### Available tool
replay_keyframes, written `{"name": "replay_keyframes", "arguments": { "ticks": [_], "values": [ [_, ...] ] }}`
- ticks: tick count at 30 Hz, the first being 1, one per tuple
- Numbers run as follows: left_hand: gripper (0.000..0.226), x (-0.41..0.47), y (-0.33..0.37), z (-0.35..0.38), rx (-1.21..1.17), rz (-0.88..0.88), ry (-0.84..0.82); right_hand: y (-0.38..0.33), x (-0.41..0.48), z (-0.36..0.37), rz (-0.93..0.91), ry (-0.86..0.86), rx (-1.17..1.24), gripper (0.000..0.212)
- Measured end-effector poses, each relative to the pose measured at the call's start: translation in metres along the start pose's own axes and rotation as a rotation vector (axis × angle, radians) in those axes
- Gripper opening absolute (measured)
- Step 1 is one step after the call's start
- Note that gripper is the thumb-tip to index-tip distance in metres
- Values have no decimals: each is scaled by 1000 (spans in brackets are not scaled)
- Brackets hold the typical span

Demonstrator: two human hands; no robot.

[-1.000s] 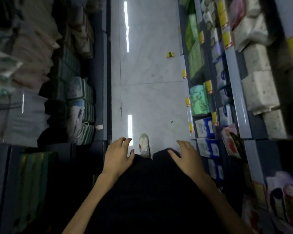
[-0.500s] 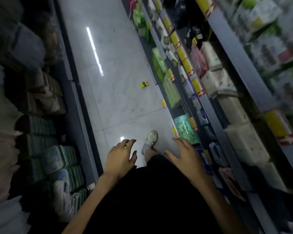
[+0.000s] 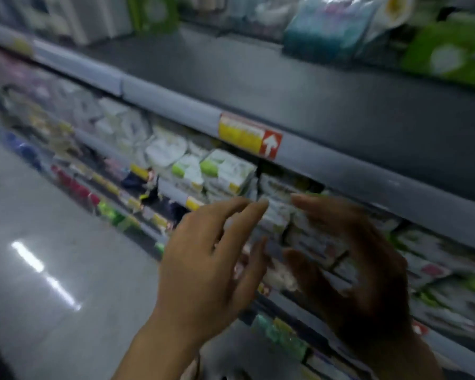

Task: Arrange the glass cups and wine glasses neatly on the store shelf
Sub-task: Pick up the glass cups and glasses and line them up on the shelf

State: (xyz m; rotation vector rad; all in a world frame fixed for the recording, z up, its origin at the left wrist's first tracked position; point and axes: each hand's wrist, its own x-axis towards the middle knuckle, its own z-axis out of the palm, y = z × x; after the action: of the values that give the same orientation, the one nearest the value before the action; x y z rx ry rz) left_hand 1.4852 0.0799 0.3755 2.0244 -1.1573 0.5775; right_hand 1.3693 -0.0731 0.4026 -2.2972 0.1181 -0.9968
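Grey store shelf [image 3: 176,102] runs diagonally from the upper left to the right edge of the frame, with a yellow-and-red price label [image 3: 248,137] on its front rail. Beneath it sit white-and-green packs [image 3: 225,171], possibly tissues, though blur hides the print. Both hands are raised side by side at lower centre, backs to the camera, in front of those packs. The left hand [image 3: 203,270] has its fingers loosely spread and slightly bent, holding nothing. The right hand [image 3: 362,275], in shadow, mirrors it. Glossy floor [image 3: 52,242] fills the lower left.
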Motion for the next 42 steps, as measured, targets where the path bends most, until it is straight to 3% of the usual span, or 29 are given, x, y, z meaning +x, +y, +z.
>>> {"name": "replay_keyframes", "arguments": {
  "ticks": [5, 10, 14, 17, 21, 24, 30, 33, 37, 42],
  "values": [
    [40, 91, 12, 7, -219, 338, -50, -22, 19, -35, 194, 266, -153, 40],
    [52, 164, 65, 36, -389, 581, -192, -29, 18, -85, 311, 520, -336, 36],
    [58, 212, 142, 71, -306, 743, -357, -7, 12, -145, 437, 678, -588, 35],
    [68, 240, 196, 106, -240, 817, -440, 20, 14, -193, 623, 693, -802, 51],
    [72, 259, 243, 148, -221, 796, -532, 54, 24, -230, 897, 541, -777, 80],
    [59, 260, 258, 164, -188, 745, -563, 75, 25, -240, 933, 489, -756, 80],
    [32, 260, 265, 178, -339, 648, -649, 91, 19, -246, 785, 559, -774, 41],
    [24, 257, 262, 178, -465, 621, -650, 90, 18, -246, 719, 594, -739, 37],
    [17, 250, 253, 168, -622, 605, -560, 76, 15, -237, 611, 670, -674, 43],
    [13, 248, 235, 133, -917, 479, -482, 42, 26, -219, 538, 791, -561, 85]
  ]
}}
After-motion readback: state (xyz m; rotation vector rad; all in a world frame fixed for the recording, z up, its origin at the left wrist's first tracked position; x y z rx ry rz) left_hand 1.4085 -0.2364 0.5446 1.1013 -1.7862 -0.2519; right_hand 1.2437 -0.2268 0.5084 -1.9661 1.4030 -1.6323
